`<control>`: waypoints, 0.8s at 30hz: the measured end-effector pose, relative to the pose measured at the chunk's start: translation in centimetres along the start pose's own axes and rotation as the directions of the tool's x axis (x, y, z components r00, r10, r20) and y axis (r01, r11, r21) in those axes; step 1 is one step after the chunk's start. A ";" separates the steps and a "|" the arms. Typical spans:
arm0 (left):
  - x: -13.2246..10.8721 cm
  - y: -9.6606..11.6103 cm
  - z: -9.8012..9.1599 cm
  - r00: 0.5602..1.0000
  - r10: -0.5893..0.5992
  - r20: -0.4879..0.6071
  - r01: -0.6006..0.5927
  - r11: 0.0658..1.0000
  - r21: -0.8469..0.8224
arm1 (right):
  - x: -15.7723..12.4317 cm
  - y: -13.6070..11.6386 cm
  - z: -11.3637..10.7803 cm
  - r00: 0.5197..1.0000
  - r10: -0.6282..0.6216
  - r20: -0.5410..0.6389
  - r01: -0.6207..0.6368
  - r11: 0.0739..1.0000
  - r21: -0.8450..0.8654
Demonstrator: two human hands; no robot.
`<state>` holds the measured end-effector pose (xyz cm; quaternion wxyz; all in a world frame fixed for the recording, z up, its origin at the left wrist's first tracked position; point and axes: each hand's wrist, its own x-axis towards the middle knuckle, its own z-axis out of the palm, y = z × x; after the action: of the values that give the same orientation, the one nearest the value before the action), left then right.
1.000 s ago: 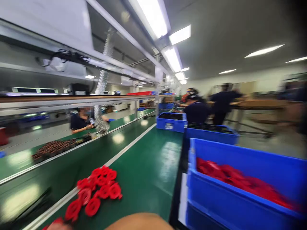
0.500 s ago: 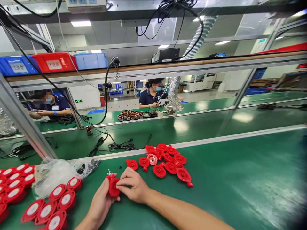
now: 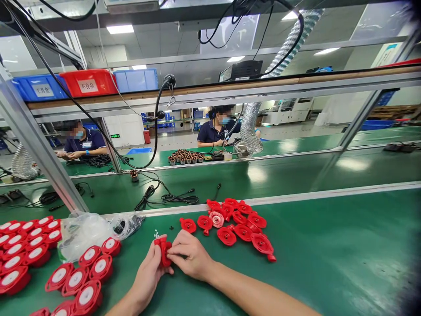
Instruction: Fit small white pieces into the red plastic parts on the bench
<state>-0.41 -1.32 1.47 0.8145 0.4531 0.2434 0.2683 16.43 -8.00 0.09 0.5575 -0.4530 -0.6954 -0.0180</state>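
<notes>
My left hand (image 3: 149, 270) is closed round a red plastic pump cover (image 3: 163, 251), a round part with a short spout, and holds it up on edge just above the green bench. My right hand (image 3: 190, 254) is pinched, its thumb and fingertips against the right-hand face of that cover. Whatever lies between those fingertips is hidden. Just beyond my hands lie some tiny white pieces (image 3: 156, 234) and a few tiny black pieces (image 3: 171, 228). To the right is a loose group of similar red covers (image 3: 226, 235), spread on the bench.
At left stand many red parts with white discs (image 3: 86, 295), beside a clear plastic bag (image 3: 86, 235). A metal post (image 3: 42, 149) rises behind them. Black cables (image 3: 179, 199) lie past the bench's pale edge strip (image 3: 296, 195). Two people (image 3: 215, 129) sit across the line.
The pump cover has turned in my left hand, so its face points more to the right. My right fingertips stay against it. The whole view has shifted slightly.
</notes>
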 end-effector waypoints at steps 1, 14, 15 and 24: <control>0.0 0.0 0.0 1.000 0.004 0.012 -0.004 1.000 0.001 | 0.0 0.0 0.0 1.000 0.005 -0.002 -0.005 1.000 -0.008; 0.1 -0.1 0.3 1.000 0.018 -0.025 -0.020 0.997 -0.074 | 0.5 -2.1 -1.4 0.951 0.026 0.308 -0.005 0.998 -0.070; 0.0 -0.2 0.3 1.000 0.020 -0.019 -0.022 0.998 -0.062 | 0.5 -2.0 -1.4 0.951 0.023 0.309 0.000 0.997 -0.077; 0.5 -0.6 -0.4 0.995 0.038 -0.094 -0.028 0.994 0.107 | 0.2 -1.4 -0.4 0.993 0.045 0.106 -0.029 0.990 -0.141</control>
<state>-0.15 -0.98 0.63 0.7723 0.4862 0.2884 0.2898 15.82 -8.90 1.05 0.4858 -0.5040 -0.7134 -0.0313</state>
